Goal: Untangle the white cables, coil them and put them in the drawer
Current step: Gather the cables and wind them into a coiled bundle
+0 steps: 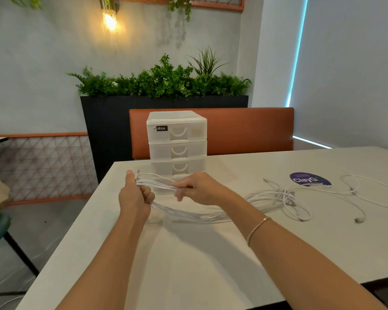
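1. Left hand (134, 195) fist clamped on coiled white cable (188, 214), above table (188, 253).
2. Right hand (196, 189) pinches same cable's strands.
3. Tangled cables (278, 198) lie right; drawer unit (177, 144) behind, w/ drawers closed.

A bundle of thin white cables (166, 186) is gathered into several looped strands between both hands, sagging below them. A loose tangle of white cables (278, 198) sprawls to the right of the hands. The translucent white plastic 3-drawer unit (177, 139) stands just beyond the hands, all drawers closed.
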Available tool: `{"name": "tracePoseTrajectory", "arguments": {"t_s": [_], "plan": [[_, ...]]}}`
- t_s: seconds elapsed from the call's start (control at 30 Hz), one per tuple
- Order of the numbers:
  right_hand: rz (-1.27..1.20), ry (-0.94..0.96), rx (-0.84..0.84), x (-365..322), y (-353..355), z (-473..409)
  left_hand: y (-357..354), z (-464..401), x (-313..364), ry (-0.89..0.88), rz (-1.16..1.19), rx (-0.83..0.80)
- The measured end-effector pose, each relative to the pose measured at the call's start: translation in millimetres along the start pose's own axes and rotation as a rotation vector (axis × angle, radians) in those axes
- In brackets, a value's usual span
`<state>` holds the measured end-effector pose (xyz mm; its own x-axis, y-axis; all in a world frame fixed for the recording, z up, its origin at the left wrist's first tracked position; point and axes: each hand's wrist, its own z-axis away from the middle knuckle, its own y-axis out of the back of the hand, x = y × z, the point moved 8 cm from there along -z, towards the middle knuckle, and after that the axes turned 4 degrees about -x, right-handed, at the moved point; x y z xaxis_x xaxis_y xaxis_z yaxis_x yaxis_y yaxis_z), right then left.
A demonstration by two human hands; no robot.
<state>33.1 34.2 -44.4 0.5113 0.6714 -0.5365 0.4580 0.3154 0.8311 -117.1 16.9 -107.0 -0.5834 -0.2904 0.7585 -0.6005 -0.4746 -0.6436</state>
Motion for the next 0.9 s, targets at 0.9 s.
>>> {"name": "tracePoseTrajectory", "arguments": {"t_s": [0.9], "plan": [[0.399, -0.672, 0.192, 209, 163, 110, 0, -2, -6, 0.004, 0.020, 0.028]]}}
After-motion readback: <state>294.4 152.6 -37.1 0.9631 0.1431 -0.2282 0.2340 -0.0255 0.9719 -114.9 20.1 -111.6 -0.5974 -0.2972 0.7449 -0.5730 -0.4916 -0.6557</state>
